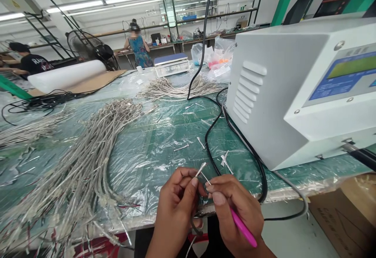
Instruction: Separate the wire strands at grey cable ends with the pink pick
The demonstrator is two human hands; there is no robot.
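Observation:
Near the front edge of the table, my left hand (178,207) pinches a thin cable (201,169) between thumb and finger, its pale end pointing up and to the right. Below that hand a grey length of cable hangs down. Close on the right, my right hand (235,207) is closed round a slim tool with a bright pink handle (243,228). A fine pale strand or thin tip runs between the cable end and the right fingertips; which it is, I cannot tell. The tool's working end is hidden by the fingers.
A large bundle of grey cables (88,152) lies left, with another bundle (176,87) farther back. A white machine (264,93) stands right, black cords (210,132) beside it. Scraps (225,161) dot the plastic-covered table. A cardboard box (337,222) sits lower right. Two people are in the background.

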